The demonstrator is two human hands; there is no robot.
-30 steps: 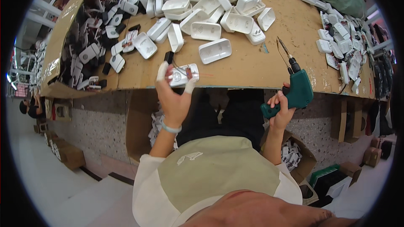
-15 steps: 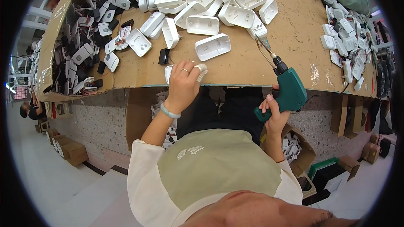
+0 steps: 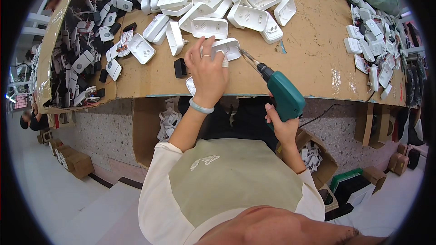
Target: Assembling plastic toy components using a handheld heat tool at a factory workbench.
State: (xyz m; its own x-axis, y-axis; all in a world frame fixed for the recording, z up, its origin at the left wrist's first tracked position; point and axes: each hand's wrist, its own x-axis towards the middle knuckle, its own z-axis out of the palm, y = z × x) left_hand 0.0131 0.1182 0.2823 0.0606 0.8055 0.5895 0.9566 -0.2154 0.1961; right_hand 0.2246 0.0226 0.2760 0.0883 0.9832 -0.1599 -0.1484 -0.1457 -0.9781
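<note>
With left fingers (image 3: 206, 51) slightly apart, covering the left end of a shell (image 3: 231, 48) on the desk (image 3: 318, 63); cannot tell whether clamped on it. With right fingers (image 3: 272, 114) closed around an iron (image 3: 284, 96), holding the tip at the shell's uncovered right end.

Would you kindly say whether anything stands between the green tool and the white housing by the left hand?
Nothing visible does: the green tool, in the right hand, has its tip at the right end of the white housing, opposite the left hand.
</note>
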